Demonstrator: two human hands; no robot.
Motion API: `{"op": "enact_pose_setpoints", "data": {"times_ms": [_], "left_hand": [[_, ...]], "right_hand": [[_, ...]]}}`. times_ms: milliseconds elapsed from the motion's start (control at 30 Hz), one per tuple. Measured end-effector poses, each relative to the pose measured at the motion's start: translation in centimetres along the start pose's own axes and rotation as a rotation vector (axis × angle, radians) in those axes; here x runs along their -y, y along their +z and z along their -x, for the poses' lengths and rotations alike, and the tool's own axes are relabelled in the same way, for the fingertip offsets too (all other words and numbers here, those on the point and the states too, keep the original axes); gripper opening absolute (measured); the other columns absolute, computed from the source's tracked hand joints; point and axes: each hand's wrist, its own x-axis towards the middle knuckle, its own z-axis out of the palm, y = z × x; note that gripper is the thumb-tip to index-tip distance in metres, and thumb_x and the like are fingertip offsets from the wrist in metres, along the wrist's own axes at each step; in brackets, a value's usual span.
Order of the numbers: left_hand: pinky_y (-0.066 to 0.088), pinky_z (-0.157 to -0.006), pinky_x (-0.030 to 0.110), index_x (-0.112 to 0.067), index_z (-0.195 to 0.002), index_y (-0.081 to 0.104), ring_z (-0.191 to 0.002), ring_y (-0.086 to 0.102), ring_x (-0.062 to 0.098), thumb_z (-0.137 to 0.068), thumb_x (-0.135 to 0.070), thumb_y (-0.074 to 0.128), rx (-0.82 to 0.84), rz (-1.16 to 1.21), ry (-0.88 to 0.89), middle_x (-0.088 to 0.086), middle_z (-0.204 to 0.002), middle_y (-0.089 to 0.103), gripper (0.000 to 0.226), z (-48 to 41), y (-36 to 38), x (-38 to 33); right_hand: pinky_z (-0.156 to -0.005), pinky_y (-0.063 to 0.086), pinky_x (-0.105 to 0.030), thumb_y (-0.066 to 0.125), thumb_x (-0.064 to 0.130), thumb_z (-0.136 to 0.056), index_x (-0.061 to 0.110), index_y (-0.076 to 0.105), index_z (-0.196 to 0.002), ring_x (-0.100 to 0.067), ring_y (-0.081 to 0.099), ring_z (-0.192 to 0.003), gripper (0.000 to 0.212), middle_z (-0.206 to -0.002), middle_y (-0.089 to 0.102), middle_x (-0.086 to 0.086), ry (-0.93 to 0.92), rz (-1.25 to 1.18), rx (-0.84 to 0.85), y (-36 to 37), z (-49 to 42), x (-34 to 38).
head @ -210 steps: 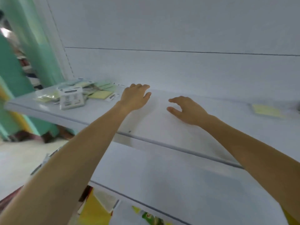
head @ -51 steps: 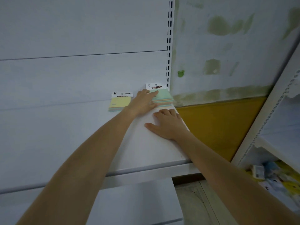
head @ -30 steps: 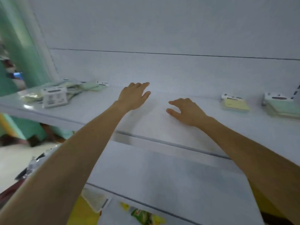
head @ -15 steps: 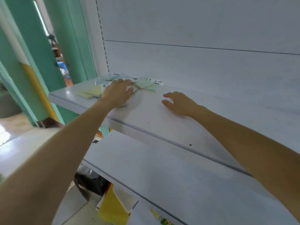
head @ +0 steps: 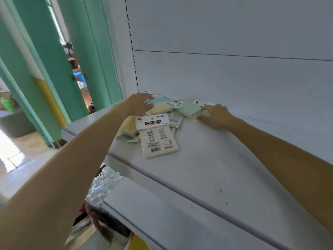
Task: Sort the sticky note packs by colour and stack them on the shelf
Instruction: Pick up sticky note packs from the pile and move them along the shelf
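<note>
Head view: sticky note packs [head: 159,141] heaped loose at shelf [head: 225,170] left end, near back edge. Right hand [head: 216,116] pinches green pack [head: 189,109] at heap's right side. Left hand [head: 137,105] fingers curved over blue pack [head: 160,99]; hold unclear.

A loose pile of sticky note packs [head: 162,120] is seen mid-frame, dumped on the white shelf [head: 207,168]. The green pack [head: 189,109] on the pile's right side is pinched at its edge by the right hand [head: 216,115]. The left hand [head: 137,105] is bent over the blue pack [head: 159,99] and yellow pack [head: 160,108] further back; whether anything's actually gripped there can't be made out. Lowest in the pile, a STICKY NOTE pack [head: 159,141] is lying back-side up, barcode showing. Teal door frames [head: 59,65] fill the left of the frame.
</note>
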Motion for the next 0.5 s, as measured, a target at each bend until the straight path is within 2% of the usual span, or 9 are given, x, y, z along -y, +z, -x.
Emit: {"op": "enact_pose_setpoints", "data": {"times_ms": [133, 233, 300, 367, 433, 500], "left_hand": [[0.034, -0.106, 0.036, -0.018, -0.135, 0.044, -0.129, 0.045, 0.024, -0.092, -0.037, 0.048, 0.182, 0.021, 0.078, 0.007, -0.146, 0.042, 0.047, -2.3, 0.2, 0.3], [0.037, -0.097, 0.033, -0.02, -0.127, 0.05, -0.116, 0.049, 0.021, -0.088, -0.042, 0.055, 0.208, 0.065, 0.125, 0.007, -0.139, 0.046, 0.045, -3.7, 0.4, 0.0], [0.038, -0.09, 0.031, -0.019, -0.124, 0.051, -0.106, 0.048, 0.019, -0.083, -0.043, 0.061, 0.202, 0.101, 0.148, 0.008, -0.136, 0.046, 0.049, -4.4, 0.6, -0.2], [0.038, -0.089, 0.031, -0.018, -0.124, 0.05, -0.112, 0.048, 0.023, -0.079, -0.042, 0.066, 0.166, 0.099, 0.173, 0.009, -0.135, 0.046, 0.053, -5.0, 0.5, -0.5], [0.04, -0.085, 0.031, -0.018, -0.124, 0.051, -0.119, 0.047, 0.025, -0.077, -0.039, 0.07, 0.137, 0.112, 0.176, 0.008, -0.135, 0.045, 0.055, -5.4, 0.0, -0.6], [0.037, -0.084, 0.029, -0.017, -0.122, 0.052, -0.121, 0.047, 0.026, -0.077, -0.031, 0.072, 0.112, 0.151, 0.185, 0.008, -0.135, 0.045, 0.051, -5.8, -0.4, -0.5]], "right_hand": [[-0.112, 0.026, -0.041, 0.05, 0.045, -0.088, 0.021, 0.027, -0.143, -0.033, 0.03, -0.135, 0.064, -0.146, 0.034, -0.014, 0.068, -0.036, -0.003, -1.0, 1.6, 0.3], [-0.113, 0.022, -0.035, 0.053, 0.036, -0.089, 0.021, 0.043, -0.135, -0.027, 0.029, -0.138, 0.05, -0.148, 0.033, -0.011, 0.067, -0.059, 0.043, -1.9, 2.6, -0.5], [-0.109, 0.029, -0.033, 0.059, 0.033, -0.086, 0.025, 0.052, -0.128, -0.027, 0.035, -0.133, 0.044, -0.145, 0.036, -0.01, 0.117, -0.142, 0.073, -2.5, 3.1, -1.3], [-0.095, 0.033, -0.027, 0.06, 0.028, -0.086, 0.022, 0.058, -0.12, -0.022, 0.043, -0.119, 0.035, -0.14, 0.043, -0.007, 0.171, -0.255, 0.073, -2.9, 3.6, -1.4], [-0.087, 0.031, -0.025, 0.06, 0.035, -0.085, 0.018, 0.059, -0.116, -0.018, 0.044, -0.108, 0.035, -0.136, 0.048, -0.004, 0.224, -0.336, 0.016, -2.6, 3.9, -1.0], [-0.09, 0.034, -0.027, 0.062, 0.043, -0.082, 0.018, 0.055, -0.12, -0.022, 0.046, -0.116, 0.046, -0.135, 0.047, -0.005, 0.25, -0.295, -0.051, -1.9, 3.9, -0.2]]}}
